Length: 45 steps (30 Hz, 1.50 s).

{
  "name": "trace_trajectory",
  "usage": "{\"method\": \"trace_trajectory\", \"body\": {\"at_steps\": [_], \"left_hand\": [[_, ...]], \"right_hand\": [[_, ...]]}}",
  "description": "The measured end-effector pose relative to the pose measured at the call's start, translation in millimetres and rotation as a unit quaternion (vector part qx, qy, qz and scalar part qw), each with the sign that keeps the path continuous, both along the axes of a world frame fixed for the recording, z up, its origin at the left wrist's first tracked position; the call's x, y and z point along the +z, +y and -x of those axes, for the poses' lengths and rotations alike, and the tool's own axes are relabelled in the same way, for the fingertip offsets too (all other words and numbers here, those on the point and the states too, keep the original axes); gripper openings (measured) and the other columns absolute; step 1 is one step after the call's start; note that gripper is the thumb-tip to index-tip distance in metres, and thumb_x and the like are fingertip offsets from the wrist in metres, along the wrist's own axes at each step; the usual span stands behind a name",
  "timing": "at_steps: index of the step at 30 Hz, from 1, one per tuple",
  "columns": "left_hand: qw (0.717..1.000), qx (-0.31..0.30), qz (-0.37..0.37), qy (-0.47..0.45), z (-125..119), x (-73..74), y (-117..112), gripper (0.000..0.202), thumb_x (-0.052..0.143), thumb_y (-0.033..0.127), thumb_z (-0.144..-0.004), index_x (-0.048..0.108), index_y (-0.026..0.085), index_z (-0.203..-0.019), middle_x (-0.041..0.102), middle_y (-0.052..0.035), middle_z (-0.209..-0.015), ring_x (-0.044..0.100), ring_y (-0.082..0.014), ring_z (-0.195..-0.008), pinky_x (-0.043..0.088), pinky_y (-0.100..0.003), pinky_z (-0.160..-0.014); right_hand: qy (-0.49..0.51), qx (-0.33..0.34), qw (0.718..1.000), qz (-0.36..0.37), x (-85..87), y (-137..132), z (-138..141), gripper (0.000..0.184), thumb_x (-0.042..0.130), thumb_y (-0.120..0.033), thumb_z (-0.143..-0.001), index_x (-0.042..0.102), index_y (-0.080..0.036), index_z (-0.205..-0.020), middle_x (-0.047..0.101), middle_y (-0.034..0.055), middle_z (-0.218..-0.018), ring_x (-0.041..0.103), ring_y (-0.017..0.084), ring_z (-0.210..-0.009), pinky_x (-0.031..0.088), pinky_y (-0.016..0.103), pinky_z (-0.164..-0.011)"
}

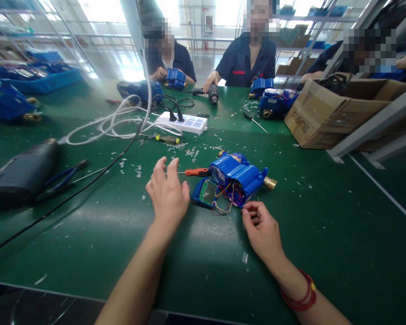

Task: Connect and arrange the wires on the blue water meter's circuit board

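Note:
A blue water meter (238, 174) with brass pipe ends lies on the green worktable (203, 275), its housing open and thin coloured wires showing. Those wires run to a small blue-framed circuit board with a display (207, 193), at the meter's left. My left hand (169, 194) hovers palm down with fingers spread, just left of the board and over the shaft of an orange-handled screwdriver (198, 172). At the meter's near edge, my right hand (263, 232) has thumb and forefinger pinched together. Whatever sits between those fingertips is too small to make out.
A white power strip (182, 122) with looped cable and a yellow-black screwdriver (168, 139) are beyond. Left are a heat gun (23, 171) and pliers (62, 178); a black cord crosses there. Right stands a cardboard box (311, 117). Co-workers sit opposite. Plastic scraps litter the table.

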<state>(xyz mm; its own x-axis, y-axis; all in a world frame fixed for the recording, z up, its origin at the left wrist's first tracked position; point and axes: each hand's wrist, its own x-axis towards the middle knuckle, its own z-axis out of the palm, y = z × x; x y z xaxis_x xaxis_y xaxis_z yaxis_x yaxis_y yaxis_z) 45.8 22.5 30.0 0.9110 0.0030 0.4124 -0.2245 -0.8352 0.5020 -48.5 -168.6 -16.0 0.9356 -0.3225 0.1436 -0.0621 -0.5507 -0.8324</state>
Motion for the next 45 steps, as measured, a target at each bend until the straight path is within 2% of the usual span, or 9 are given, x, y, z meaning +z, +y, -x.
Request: {"method": "trace_trajectory", "body": {"at_steps": [4,7,15,21,26,32,37,42,45], "left_hand": [[0.957,-0.236,0.087,0.147,-13.2,-11.1,1.5,0.044,0.05,0.029,-0.081,0.042,0.02,-0.124,0.038,-0.0082,-0.133,0.034,-0.023,-0.123,0.026,-0.04,-0.103],[0.924,-0.294,0.12,0.212,-21.3,-21.6,-4.1,0.043,0.045,0.031,-0.084,0.04,0.023,-0.125,0.046,-0.0024,-0.128,0.043,-0.0159,-0.116,0.033,-0.031,-0.1],[0.853,-0.328,0.178,0.365,-10.5,-11.8,3.7,0.042,0.055,0.033,-0.076,0.05,0.019,-0.115,0.06,-0.006,-0.103,0.057,-0.0217,-0.09,0.045,-0.035,-0.079],[0.785,-0.341,0.283,0.433,15.2,-2.7,3.8,0.047,0.048,0.032,-0.083,0.034,0.019,-0.126,0.056,-0.0083,-0.113,0.055,-0.0208,-0.1,0.044,-0.033,-0.085],[0.794,-0.298,0.323,0.421,37.1,-5.8,-3.2,0.045,0.053,0.039,-0.082,0.039,0.021,-0.121,0.05,-0.0075,-0.122,0.048,-0.0209,-0.11,0.035,-0.034,-0.097],[0.753,-0.325,0.339,0.461,51.5,-4.9,-10.9,0.035,0.052,0.039,-0.082,0.04,0.023,-0.111,0.058,-0.0026,-0.1,0.055,-0.0157,-0.089,0.043,-0.026,-0.077],[0.807,-0.311,0.244,0.439,31.2,-4.2,-15.2,0.034,0.039,0.048,-0.086,0.053,0.017,-0.086,0.058,-0.0029,-0.082,0.053,-0.0153,-0.076,0.041,-0.025,-0.065],[0.693,-0.313,0.337,0.554,20.0,-11.3,-29.9,0.042,0.042,0.049,-0.084,0.057,0.011,-0.078,0.054,-0.0017,-0.067,0.049,-0.0104,-0.058,0.038,-0.021,-0.053],[0.686,-0.294,0.377,0.548,20.4,-15.6,-32.5,0.032,0.052,0.043,-0.081,0.056,0.011,-0.077,0.052,-0.0001,-0.069,0.047,-0.0079,-0.059,0.037,-0.018,-0.052]], "right_hand": [[0.019,0.025,1.0,0.0,3.7,1.4,1.0,0.007,0.051,-0.024,-0.084,0.051,-0.021,-0.09,0.054,-0.0008,-0.073,0.052,0.014,-0.06,0.043,0.027,-0.057],[0.038,0.046,0.998,-0.014,7.4,1.3,4.4,0.013,0.051,-0.024,-0.083,0.052,-0.02,-0.095,0.056,0.0023,-0.083,0.054,0.017,-0.071,0.044,0.032,-0.068],[0.127,0.074,0.964,-0.221,16.7,18.3,22.9,0.03,0.046,-0.03,-0.087,0.041,-0.015,-0.112,0.06,0.0116,-0.104,0.059,0.019,-0.094,0.048,0.035,-0.084],[0.149,0.062,0.822,-0.545,28.8,35.4,22.9,0.032,0.051,-0.032,-0.089,0.046,-0.014,-0.115,0.057,0.0106,-0.116,0.051,0.02,-0.11,0.034,0.038,-0.1],[0.095,0.065,0.789,-0.603,31.4,38.5,14.2,0.022,0.051,-0.03,-0.089,0.057,-0.016,-0.106,0.062,0.0061,-0.107,0.055,0.019,-0.104,0.038,0.036,-0.096],[0.11,0.037,0.771,-0.626,28.0,31.2,8.7,0.028,0.06,-0.021,-0.082,0.053,-0.016,-0.109,0.064,0.0072,-0.101,0.059,0.021,-0.096,0.042,0.038,-0.089],[0.127,0.054,0.785,-0.604,33.1,18.6,12.8,0.027,0.062,-0.015,-0.078,0.053,-0.014,-0.104,0.065,0.0071,-0.098,0.062,0.021,-0.09,0.045,0.036,-0.084],[0.148,0.07,0.791,-0.59,35.2,9.9,15.8,0.022,0.064,-0.021,-0.077,0.052,-0.015,-0.095,0.066,0.0039,-0.084,0.064,0.018,-0.078,0.047,0.032,-0.075],[0.16,0.066,0.796,-0.581,33.2,8.5,14.1,0.023,0.067,-0.022,-0.076,0.052,-0.016,-0.092,0.066,0.0026,-0.081,0.064,0.016,-0.073,0.048,0.029,-0.071]]}}
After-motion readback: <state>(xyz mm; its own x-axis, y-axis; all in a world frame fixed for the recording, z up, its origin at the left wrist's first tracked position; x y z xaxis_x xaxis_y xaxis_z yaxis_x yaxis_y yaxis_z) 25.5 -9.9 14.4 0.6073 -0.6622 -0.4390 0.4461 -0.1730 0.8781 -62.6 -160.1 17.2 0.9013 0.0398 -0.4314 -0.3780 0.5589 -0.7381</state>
